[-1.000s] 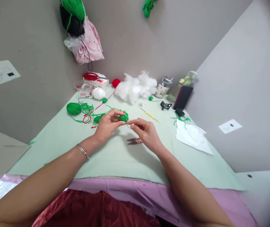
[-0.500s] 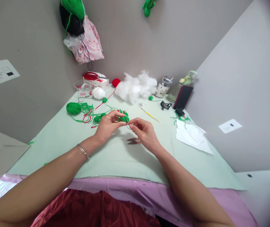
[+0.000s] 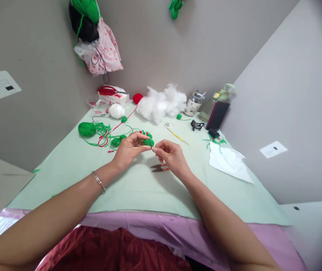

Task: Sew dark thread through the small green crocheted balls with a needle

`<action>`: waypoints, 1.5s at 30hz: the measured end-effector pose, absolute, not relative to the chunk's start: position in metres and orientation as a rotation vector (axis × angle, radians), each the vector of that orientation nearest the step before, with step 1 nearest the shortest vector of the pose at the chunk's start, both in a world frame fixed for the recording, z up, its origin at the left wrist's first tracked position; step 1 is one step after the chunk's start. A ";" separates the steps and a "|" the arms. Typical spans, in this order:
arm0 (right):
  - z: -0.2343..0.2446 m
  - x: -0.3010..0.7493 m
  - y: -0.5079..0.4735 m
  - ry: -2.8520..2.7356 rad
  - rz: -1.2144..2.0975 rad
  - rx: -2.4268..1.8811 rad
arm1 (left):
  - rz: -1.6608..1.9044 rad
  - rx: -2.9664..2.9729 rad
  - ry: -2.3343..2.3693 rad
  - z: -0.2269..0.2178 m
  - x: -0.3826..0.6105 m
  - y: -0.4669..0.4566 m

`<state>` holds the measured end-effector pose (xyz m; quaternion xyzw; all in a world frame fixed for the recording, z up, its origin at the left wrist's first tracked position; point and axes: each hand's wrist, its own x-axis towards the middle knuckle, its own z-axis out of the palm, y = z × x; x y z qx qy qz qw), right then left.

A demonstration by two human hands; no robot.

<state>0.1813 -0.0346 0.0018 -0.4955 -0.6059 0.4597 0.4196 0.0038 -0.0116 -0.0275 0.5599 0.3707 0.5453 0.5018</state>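
Note:
My left hand [image 3: 129,149] pinches a small green crocheted piece [image 3: 148,142] with red bits on its far side. Close beside it, my right hand [image 3: 172,155] is closed, thumb and forefinger pressed together at the near edge of the piece. A dark strand shows at those fingertips; whether a needle is there too is too small to tell. Below the right hand, thread snips [image 3: 160,168] with red handles lie on the table, partly covered by the fingers. Another green crocheted piece [image 3: 117,141] rests just left of my left hand.
Green yarn [image 3: 87,129] with tangled strands lies at the left. White stuffing [image 3: 162,103], a red yarn ball [image 3: 137,98] and a pen cup [image 3: 194,105] stand along the back. A yellow crochet hook [image 3: 179,136], a phone [image 3: 217,116] and white paper [image 3: 228,162] are at the right.
The right fingertips have shifted slightly and the dark loop that hung below them is less visible. The left hand keeps its hold on the green piece.

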 end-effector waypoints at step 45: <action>0.014 0.208 -0.032 -1.980 0.111 -1.100 | 1.121 1.449 0.791 -0.027 0.002 -0.008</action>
